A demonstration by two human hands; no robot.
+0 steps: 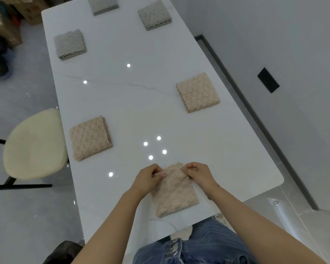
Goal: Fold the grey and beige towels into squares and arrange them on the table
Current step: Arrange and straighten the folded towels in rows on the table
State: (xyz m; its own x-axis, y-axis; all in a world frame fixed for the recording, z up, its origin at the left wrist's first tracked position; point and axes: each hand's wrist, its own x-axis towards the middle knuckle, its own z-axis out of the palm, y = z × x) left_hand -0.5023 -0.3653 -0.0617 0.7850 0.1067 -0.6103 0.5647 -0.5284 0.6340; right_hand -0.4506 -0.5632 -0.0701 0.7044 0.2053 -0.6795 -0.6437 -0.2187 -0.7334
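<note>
— White marble counter (141,103), glossy, ceiling lights glinting off it. What are the hands up to?

— Left hand (148,179) is pinching the far left corner of a beige towel (174,195), thumb and fingers closed on the edge. Right hand (196,173) pinches the far right corner the same way. That far edge is lifted a little off the surface; the rest of the cloth lies flat at the near end of the counter, right in front of the person.

— And working outward?

— Off to the left, near the counter's left edge, sits a folded beige square (91,138). Across on the right side, further up, a second beige square (197,92). Both are well apart from the one in the hands.

— The greys?

— Three of them at the far end. One grey square (70,44) by the left edge, another grey square (154,15) toward the right, and a third grey square (103,4) at the very top, partly cut off by the frame.

— Anything around the counter?

— A cream-seated stool (34,143) stands at the left side, and blue jeans (198,244) show at the bottom.
</note>
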